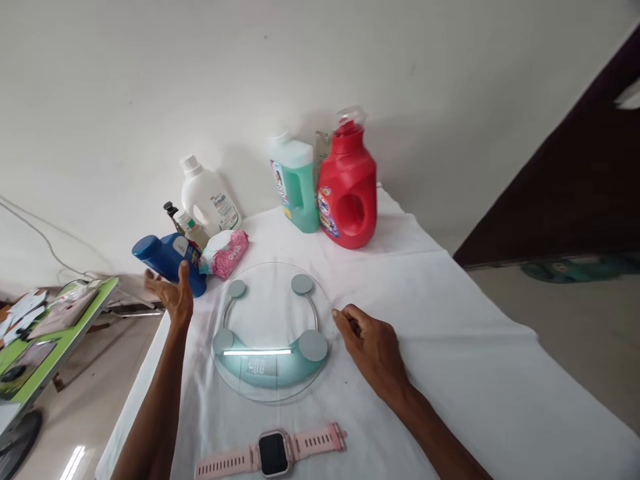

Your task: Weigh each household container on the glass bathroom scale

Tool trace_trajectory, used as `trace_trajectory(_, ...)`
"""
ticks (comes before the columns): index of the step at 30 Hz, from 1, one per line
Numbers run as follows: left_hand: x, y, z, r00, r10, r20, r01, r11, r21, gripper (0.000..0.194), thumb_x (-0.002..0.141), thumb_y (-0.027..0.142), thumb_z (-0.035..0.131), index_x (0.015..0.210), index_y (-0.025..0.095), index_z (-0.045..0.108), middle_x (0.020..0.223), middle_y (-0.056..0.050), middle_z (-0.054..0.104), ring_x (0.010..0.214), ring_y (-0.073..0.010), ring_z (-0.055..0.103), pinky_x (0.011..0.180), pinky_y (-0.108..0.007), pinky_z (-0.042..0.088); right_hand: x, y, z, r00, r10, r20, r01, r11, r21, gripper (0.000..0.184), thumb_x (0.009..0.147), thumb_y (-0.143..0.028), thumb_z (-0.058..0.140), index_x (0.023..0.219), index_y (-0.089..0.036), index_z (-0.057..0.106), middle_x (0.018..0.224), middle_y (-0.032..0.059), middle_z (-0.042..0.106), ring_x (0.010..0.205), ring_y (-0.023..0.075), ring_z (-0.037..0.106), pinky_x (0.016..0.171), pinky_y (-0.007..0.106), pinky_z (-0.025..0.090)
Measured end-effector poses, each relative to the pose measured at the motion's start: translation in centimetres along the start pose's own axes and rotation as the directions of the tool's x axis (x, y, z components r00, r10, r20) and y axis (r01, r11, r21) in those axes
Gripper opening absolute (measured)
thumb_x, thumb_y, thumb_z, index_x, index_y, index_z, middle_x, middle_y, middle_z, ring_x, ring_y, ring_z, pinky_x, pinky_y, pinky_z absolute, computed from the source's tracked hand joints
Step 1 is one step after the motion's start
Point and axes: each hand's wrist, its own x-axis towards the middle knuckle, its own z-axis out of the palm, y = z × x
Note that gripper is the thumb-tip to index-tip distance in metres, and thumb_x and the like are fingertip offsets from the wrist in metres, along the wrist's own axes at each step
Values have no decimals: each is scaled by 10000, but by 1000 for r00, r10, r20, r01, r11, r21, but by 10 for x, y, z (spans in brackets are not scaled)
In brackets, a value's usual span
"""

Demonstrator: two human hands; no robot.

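Evidently left hand (175, 297), fingers released, by smooth blue bottle (167, 257); right hand (376, 350), fingers clenched, near round glass scale (270, 310).

In the lower centre of the frame, the display (262, 366) of the glass scale (273, 377) shows digits ending in "00". Lettering on the pink packet (231, 255), left of centre, and bottle labels is too blurred to read.

White-clothed table (450, 347), glass scale (270, 375), pink watch (273, 454), bottles (353, 175)

1 round glass scale (271, 332) lies between the left hand (175, 293) and right hand (373, 343).
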Motion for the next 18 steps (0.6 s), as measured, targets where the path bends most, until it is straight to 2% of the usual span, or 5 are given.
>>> trace_trajectory(3,-21,44,2,943,319,-91,-314,947,68,898,839,493,774,1508,137,291,1601,-252,262,1561,-376,213,1294,-566,130,0,1,1,1000,1,-9,-1,1000,0,479,1008,-571,379,666,-243,314,529,-45,408,502,128,341,551,276,290)
trace_trajectory(6,-48,96,29,857,515,16,-514,857,-38,846,830,475,783,1494,166,359,1530,-223,399,1485,-357,352,1248,-567,260,0,4,2,1000,1,-5,-1,1000,8,461,1020,-546,388,678,-244,327,537,-45,425,504,128,347,556,275,284)
trace_trajectory(11,-68,156,132,825,379,420,-268,915,-300,558,887,501,721,1295,189,502,1315,-165,594,1182,-294,621,1058,-475,479,-1,8,6,998,-37,-46,37,999,-9,431,1035,-481,390,677,-247,333,525,-42,435,482,131,352,547,279,262)
trace_trajectory(14,-63,172,194,875,221,430,-146,969,-201,588,833,489,785,1239,178,494,1362,-201,537,1236,-306,584,1070,-461,450,-1,10,8,997,-47,-60,45,999,-24,425,1048,-452,392,679,-247,345,523,-45,445,467,128,357,536,278,248)
trace_trajectory(18,-61,185,245,878,227,422,-174,972,-160,438,823,470,792,1036,215,508,1136,-115,616,1110,-270,604,997,-421,456,-2,13,10,996,-53,-72,51,998,-23,413,1063,-430,398,694,-245,367,536,-47,467,470,126,385,536,273,251)
